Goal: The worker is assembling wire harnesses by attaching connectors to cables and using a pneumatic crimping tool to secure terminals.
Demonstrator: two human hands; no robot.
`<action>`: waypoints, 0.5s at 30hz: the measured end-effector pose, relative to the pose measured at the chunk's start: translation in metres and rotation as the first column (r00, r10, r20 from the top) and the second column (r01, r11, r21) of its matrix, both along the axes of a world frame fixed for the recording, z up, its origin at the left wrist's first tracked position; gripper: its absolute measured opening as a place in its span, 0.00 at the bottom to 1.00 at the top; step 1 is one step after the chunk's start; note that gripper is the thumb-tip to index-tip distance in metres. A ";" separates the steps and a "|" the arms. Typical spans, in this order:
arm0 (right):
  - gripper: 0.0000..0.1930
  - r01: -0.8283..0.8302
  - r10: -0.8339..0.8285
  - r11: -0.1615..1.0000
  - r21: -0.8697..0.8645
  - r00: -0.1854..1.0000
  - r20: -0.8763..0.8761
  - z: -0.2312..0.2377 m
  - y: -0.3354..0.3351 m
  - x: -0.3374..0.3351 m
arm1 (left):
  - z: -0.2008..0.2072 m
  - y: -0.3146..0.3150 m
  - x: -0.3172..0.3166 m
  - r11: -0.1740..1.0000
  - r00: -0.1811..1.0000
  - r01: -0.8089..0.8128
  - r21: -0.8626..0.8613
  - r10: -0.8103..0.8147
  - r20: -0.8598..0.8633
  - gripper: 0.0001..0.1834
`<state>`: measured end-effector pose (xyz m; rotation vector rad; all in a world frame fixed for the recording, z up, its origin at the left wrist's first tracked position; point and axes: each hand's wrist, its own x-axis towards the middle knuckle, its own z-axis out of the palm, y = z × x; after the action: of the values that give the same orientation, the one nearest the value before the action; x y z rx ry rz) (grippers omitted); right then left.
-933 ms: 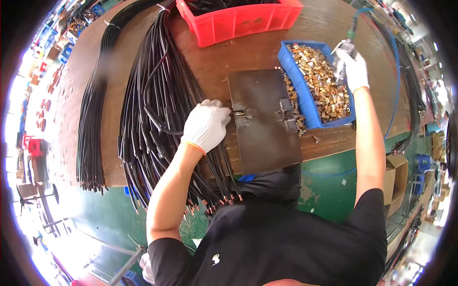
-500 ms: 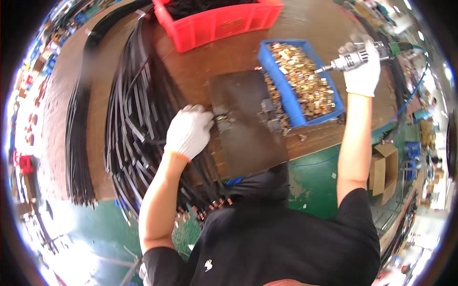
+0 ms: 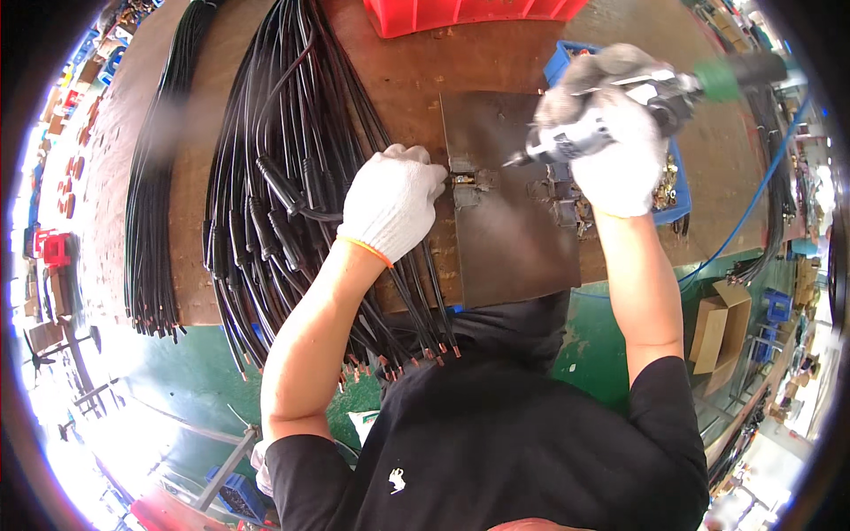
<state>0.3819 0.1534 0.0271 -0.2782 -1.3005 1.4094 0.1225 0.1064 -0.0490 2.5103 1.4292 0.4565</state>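
My left hand [image 3: 394,203], in a white glove, is closed at the left edge of a dark flat plate [image 3: 513,252]. A black cable [image 3: 320,214] runs into its grip from the left; its end is hidden by the fingers. Just beyond the fingertips, a small brass piece [image 3: 463,180] sits in a holder on the plate. My gloved right hand [image 3: 624,146] is wrapped round a silver power screwdriver [image 3: 567,142] with a green collar and blue hose. Its bit points left above the plate, apart from the brass piece. Motion smears this hand and the tool.
Black cables with copper ends [image 3: 266,234] lie bundled left of the plate, with another bundle [image 3: 150,230] farther left. A red bin [image 3: 474,13] stands at the back. Behind my right hand is a blue bin [image 3: 680,199] of brass parts. The hose [image 3: 753,199] trails over the right side.
My right hand has brought the screwdriver leftward from over the blue bin to above the plate. The left hand stays by the plate's left edge. The whole view has shifted.
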 end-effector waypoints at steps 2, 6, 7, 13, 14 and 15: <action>0.16 0.044 -0.052 0.993 -0.113 0.996 -0.071 -0.011 -0.002 -0.025 | 0.001 -0.001 -0.002 1.000 1.000 -0.004 -0.010 0.004 0.013 0.05; 0.16 0.106 -0.113 0.983 -0.148 0.993 -0.041 -0.026 0.001 -0.044 | 0.001 -0.001 -0.003 1.000 1.000 0.010 -0.013 -0.010 0.016 0.05; 0.15 0.150 -0.153 0.980 -0.131 0.988 -0.012 -0.027 0.000 -0.049 | 0.000 -0.002 -0.002 1.000 0.999 0.002 0.015 -0.002 0.043 0.04; 0.15 0.138 -0.134 0.979 -0.147 0.990 0.039 -0.038 -0.001 -0.056 | -0.001 0.000 -0.002 1.000 1.000 0.003 -0.006 -0.003 0.019 0.06; 0.15 0.136 -0.132 0.979 -0.149 0.990 0.038 -0.038 -0.002 -0.058 | -0.001 0.000 -0.003 1.000 1.000 0.003 -0.007 -0.003 0.008 0.06; 0.16 0.145 -0.139 0.978 -0.150 0.989 0.048 -0.038 -0.003 -0.059 | 0.000 0.000 -0.003 1.000 1.000 0.001 -0.008 -0.001 0.007 0.06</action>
<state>0.3226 0.1503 -0.0108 -0.4937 -1.1798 1.3896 0.1193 0.1067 -0.0493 2.5004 1.4237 0.4580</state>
